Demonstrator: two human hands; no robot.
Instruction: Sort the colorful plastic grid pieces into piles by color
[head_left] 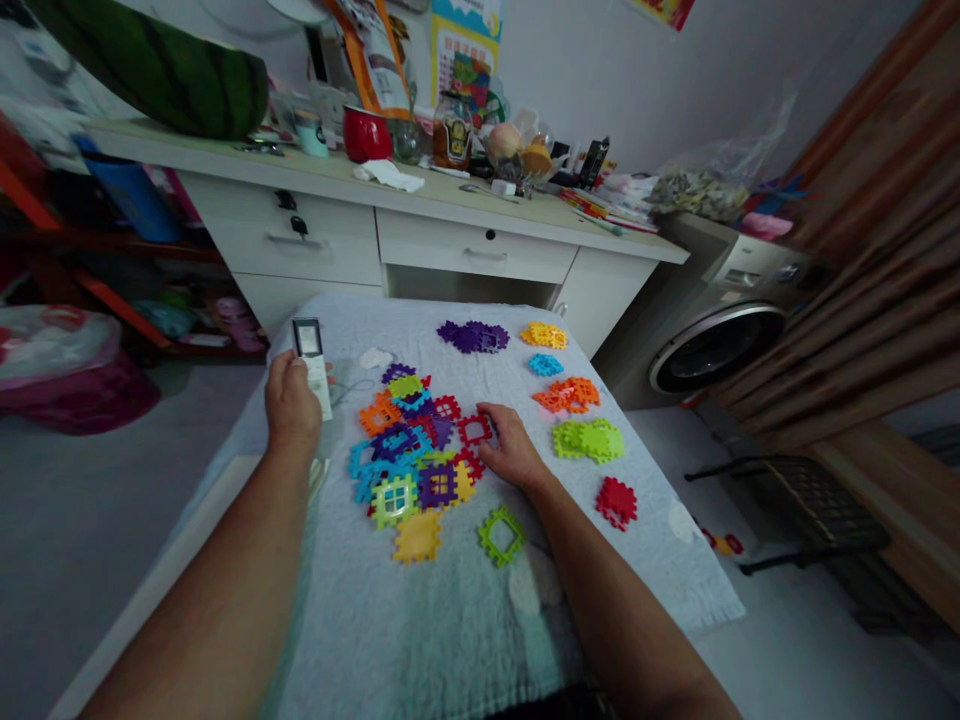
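Note:
In my left hand (292, 400) is a slim white handheld device (315, 372) with a small dark-edged screen; its exact kind I cannot tell. My right hand (512, 446) pinches a red square frame block (474, 430) at its right edge, beside a mixed pile of interlocking plastic blocks (397, 440) in purple, blue, red, orange, yellow and green. A green frame block (501, 536) lies apart, near my right wrist. Along the right side are single-colour groups: purple blocks (472, 337), yellow blocks (544, 335), blue blocks (545, 365), orange blocks (568, 395), green blocks (589, 440) and red blocks (617, 502).
A pale cloth (465, 620) covers the table. Behind it stands a white desk (480, 245) bearing a watermelon (161, 75), a red pot (367, 134) and a jar (452, 132). A washing machine (716, 310) and a low black rack (795, 500) are on the right.

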